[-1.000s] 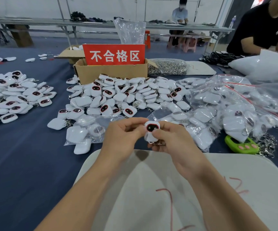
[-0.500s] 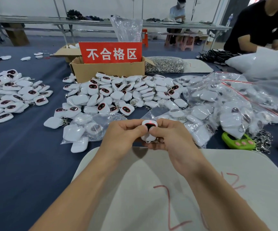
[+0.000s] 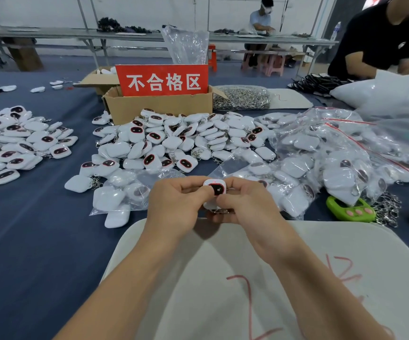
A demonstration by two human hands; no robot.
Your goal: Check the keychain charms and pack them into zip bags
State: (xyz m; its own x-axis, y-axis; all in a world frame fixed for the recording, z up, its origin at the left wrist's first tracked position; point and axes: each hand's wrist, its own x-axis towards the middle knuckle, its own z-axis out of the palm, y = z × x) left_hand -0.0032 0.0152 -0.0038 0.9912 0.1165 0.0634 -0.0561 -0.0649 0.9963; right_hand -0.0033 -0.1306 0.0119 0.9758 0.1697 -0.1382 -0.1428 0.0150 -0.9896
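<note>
Holding one white keychain charm (image 3: 215, 189) between both hands, you have it raised just past the far edge of the pale board (image 3: 213, 256) in front of you. Your left hand (image 3: 176, 204) pinches the charm's left side with thumb and curled fingers. Your right hand (image 3: 247, 207) pinches its right side, thumb against the lower front. The charm's dark, red-rimmed face is turned towards you, and its metal clasp (image 3: 223, 211) shows beneath it, by the fingers of your right hand.

Beyond your hands a loose pile of charms (image 3: 186, 141) spreads over the blue table cover (image 3: 39, 241), some face up and some face down. A second pile (image 3: 14, 143) lies well apart to your left. Just beside your left hand sits a zip bag (image 3: 122, 190) with a few charms inside and one white charm poking out at its near corner. To your right, a heap of filled bags (image 3: 333, 168) with red seal lines is stacked, and a green charm (image 3: 350, 209) rests at its near edge beside loose key rings (image 3: 387, 209).

Behind the central pile stands a cardboard box (image 3: 159, 106) carrying a red sign (image 3: 161, 81) with white characters. A bag of metal rings (image 3: 242, 98) lies just to its right. A person in a black shirt (image 3: 380, 38) sits at the far right corner.
</note>
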